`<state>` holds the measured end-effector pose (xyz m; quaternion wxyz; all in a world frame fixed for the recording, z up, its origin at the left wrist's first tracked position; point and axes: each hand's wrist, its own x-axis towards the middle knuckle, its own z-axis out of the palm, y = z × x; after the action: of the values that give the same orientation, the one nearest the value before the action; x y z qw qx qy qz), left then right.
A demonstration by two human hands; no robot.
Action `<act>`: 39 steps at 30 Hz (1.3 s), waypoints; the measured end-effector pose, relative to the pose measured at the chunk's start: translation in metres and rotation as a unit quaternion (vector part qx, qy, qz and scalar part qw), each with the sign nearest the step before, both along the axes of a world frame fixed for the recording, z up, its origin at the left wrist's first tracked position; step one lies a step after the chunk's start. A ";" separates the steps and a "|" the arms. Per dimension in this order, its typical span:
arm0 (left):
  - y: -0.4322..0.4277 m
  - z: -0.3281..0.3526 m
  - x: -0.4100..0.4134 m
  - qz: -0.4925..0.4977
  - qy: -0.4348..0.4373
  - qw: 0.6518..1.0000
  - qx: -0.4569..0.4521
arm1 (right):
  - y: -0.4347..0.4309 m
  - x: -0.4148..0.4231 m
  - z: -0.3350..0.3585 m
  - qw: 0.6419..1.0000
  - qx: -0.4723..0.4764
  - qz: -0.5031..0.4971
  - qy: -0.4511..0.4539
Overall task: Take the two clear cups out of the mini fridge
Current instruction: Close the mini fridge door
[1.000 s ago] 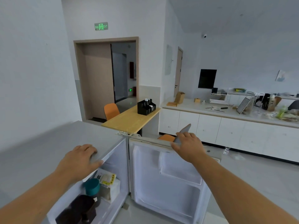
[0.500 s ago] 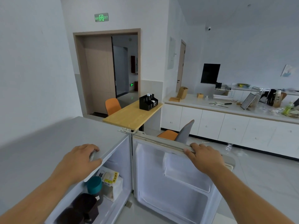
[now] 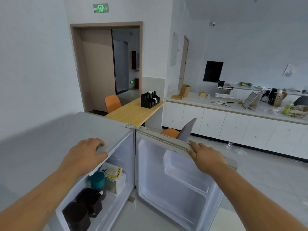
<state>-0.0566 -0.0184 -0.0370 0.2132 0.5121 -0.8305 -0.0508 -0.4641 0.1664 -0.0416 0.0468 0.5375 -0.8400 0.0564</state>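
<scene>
While the mini fridge [image 3: 66, 130] sits with its smooth matte grey top in front, its door [image 3: 175, 189] hangs wide open at about 3 o'clock, glossy white moulded plastic inside. Left hand [image 3: 83, 155] curls its fingers [image 3: 100, 144] over the top's front edge, gripping it. Right hand [image 3: 206, 157] lies flat on the door's top rim, fingers together, lightly holding. Below the left fingers, around 6 o'clock, there's a round teal lid [image 3: 97, 180], two dark boxy containers [image 3: 88, 200] and a crinkly printed bag [image 3: 113, 174]. Clear cups? Honestly can't spot them from this angle.
</scene>
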 end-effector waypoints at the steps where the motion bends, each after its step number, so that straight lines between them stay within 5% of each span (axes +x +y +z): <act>1: 0.000 0.000 0.000 -0.001 -0.001 1.000 -0.001 | 0.003 0.003 -0.001 1.000 0.001 0.010 0.002; 11: -0.003 -0.002 0.003 -0.001 0.005 1.000 -0.005 | 0.021 0.026 -0.005 0.993 -0.084 0.070 -0.031; 19: -0.002 -0.002 0.003 -0.004 0.009 1.000 -0.012 | 0.025 0.059 0.023 0.988 -0.030 0.154 0.010; 39: 0.006 0.005 0.007 -0.017 0.005 1.000 0.010 | 0.001 0.183 -0.004 0.941 -0.137 0.285 -0.122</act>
<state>-0.0499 -0.0128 -0.0323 0.2115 0.5001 -0.8372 -0.0653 -0.2806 0.1673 -0.0454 -0.0008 0.7316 -0.6354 0.2470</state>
